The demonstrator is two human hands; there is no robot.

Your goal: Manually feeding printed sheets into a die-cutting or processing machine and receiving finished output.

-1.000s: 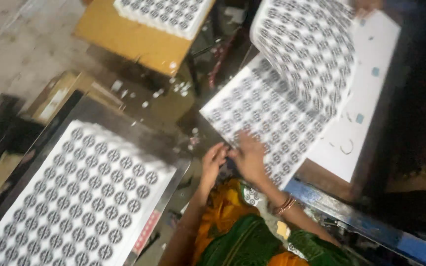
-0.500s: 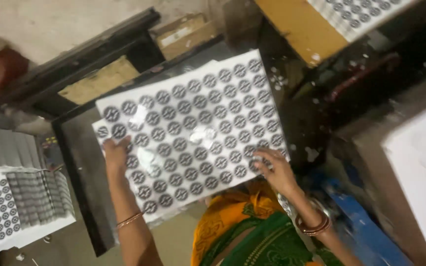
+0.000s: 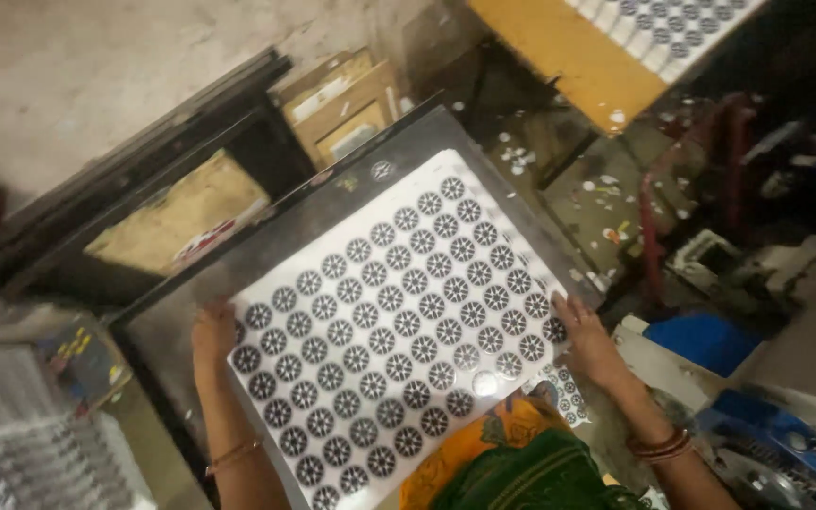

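Left hand: your left hand (image 3: 213,332) lay at the sheet's left edge, fingers (image 3: 222,312) narrow and pinching that margin, as far as the blur allowed.
Right hand: your right hand (image 3: 589,342) sat at the opposite edge, fingers (image 3: 564,307) close together and laid on the right margin, gripping the sheet there.
Sheet: the white printed sheet (image 3: 394,326), covered in rows of dark round rosettes, stretched between your two sets of fingers and lay flat on the dark worktop (image 3: 328,203).
Long axis: it ran diagonally, from the near corner below your left fingers up and away to the far corner beyond your right fingers.
Which way it pointed: the far corner aimed toward the yellow board (image 3: 569,57).
Nearer hand: both hands touched it; neither was closer, though the left held nearer the near end.
Beside your left fingers: a stack of similar printed sheets (image 3: 21,444), well apart.
Beyond your right fingers: a blue machine part (image 3: 705,340) and scattered paper scraps (image 3: 606,203).
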